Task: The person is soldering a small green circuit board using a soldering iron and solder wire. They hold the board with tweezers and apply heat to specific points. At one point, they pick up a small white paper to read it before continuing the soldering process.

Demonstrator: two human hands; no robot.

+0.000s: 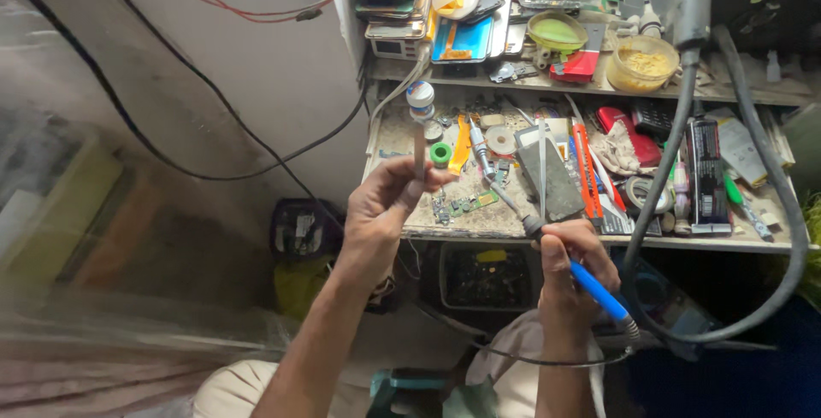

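My left hand [386, 204] is raised in front of the workbench and pinches a thin brownish stick-like piece [419, 151] upright between thumb and fingers. My right hand [571, 255] grips a soldering iron [547, 243] with a blue handle; its metal tip points up-left toward a small green circuit board [466, 206] lying on the bench surface [479, 221]. The iron's cable [547, 360] trails down from the handle past my lap.
The cluttered bench holds tweezers [541, 157], an orange cutter [585, 170], a green tape roll [440, 154], a small tin [420, 98] and a grey block [556, 185]. A shelf above carries phones [462, 40] and a bowl [643, 62]. A thick grey hose [770, 178] loops at right.
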